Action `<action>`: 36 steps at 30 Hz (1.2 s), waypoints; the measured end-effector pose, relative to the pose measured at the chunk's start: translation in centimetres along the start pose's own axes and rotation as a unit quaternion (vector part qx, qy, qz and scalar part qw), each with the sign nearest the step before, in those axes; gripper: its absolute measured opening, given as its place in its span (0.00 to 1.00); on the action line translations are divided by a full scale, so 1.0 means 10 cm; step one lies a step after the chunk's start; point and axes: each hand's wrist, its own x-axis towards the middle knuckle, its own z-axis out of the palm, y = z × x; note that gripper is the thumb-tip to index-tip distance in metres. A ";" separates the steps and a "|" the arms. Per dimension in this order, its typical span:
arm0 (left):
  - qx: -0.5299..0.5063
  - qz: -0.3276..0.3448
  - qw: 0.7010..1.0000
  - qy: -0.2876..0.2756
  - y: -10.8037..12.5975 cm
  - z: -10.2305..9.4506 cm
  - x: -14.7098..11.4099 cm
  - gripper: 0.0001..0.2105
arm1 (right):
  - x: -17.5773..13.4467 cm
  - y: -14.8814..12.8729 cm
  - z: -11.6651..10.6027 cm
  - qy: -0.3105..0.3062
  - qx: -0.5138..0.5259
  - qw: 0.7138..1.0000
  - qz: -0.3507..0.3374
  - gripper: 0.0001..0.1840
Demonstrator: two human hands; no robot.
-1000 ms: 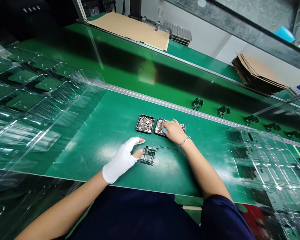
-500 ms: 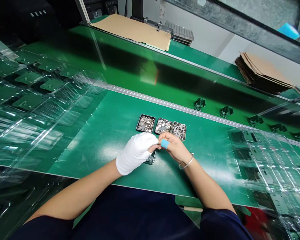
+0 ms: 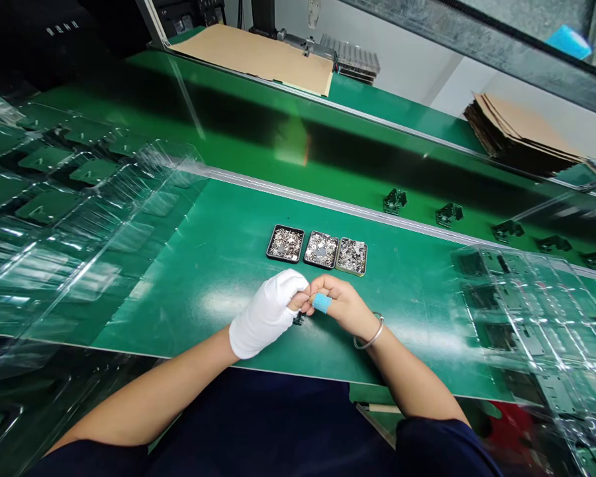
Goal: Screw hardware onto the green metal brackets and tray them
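Observation:
My left hand (image 3: 268, 313), in a white glove with bare fingertips, is closed in front of me. A small dark part (image 3: 298, 319) peeks out beneath its fingers; most of it is hidden by the hand. My right hand (image 3: 342, 301), with blue tape (image 3: 321, 303) round a finger and a bangle (image 3: 370, 332) on the wrist, pinches its fingertips together against the left fingertips. Whatever lies between them is too small to make out. Just beyond the hands stand three small trays, the left (image 3: 267, 253), middle (image 3: 306, 260) and right (image 3: 338, 267), full of tiny metal pieces.
Clear plastic blister trays (image 3: 94, 192) are stacked at left, with more blister trays (image 3: 531, 318) at right. Several dark metal parts, one a bracket-like piece (image 3: 394, 201), line the green strip behind the metal rail (image 3: 298, 195). Cardboard sheets (image 3: 521, 136) lie at the back right.
Both hands have come slightly nearer to me, away from the small trays. Less of the dark part shows under my left hand now. The fingertips stay together.

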 end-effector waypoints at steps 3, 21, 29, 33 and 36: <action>0.008 -0.018 1.000 0.021 -0.11 -0.07 -0.14 0.09 | -0.06 -0.05 -0.09 0.013 -0.173 0.984 -0.043 0.03; 0.098 0.009 0.994 -0.044 -0.20 0.09 -0.26 0.19 | -0.03 0.10 -0.09 0.036 -0.462 0.856 -0.230 0.05; 0.198 0.071 0.977 -0.038 -0.18 0.10 -0.25 0.18 | -0.03 0.16 -0.10 0.023 -0.523 0.821 -0.228 0.10; 0.233 0.067 0.968 -0.055 -0.16 0.10 -0.25 0.18 | -0.03 0.20 -0.09 0.051 -0.535 0.814 -0.219 0.13; 0.162 0.043 0.984 -0.055 -0.14 0.06 -0.25 0.22 | -0.04 0.18 -0.08 0.081 -0.469 0.860 -0.185 0.14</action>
